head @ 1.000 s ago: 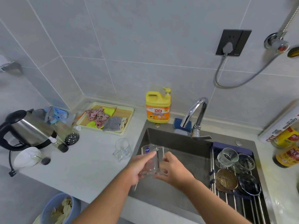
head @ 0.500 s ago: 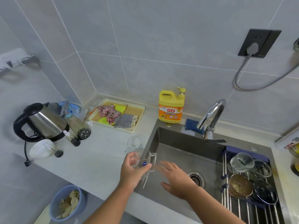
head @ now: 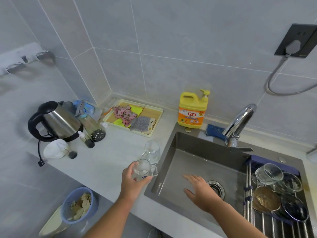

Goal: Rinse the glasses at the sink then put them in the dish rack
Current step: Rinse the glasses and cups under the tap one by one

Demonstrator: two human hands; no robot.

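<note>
Left hand (head: 132, 182): curled round clear handled glass mug (head: 144, 170) above sink-side edge of worktop (head: 111, 157) | right hand (head: 200, 189): fingers spread, over grey steel sink (head: 197, 146) | progress: several glasses (head: 268, 173) in wire dish rack (head: 267, 225); second clear mug (head: 151, 151) waiting on worktop.

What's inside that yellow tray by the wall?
The tray holds a pink flowery cloth, yellow cloths and a grey cloth. Whatever lies under the cloths is covered, so I cannot tell.

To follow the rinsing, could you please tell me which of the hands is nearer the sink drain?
Right. The right hand is just left of the drain; the left hand holds a glass mug over the counter.
</note>
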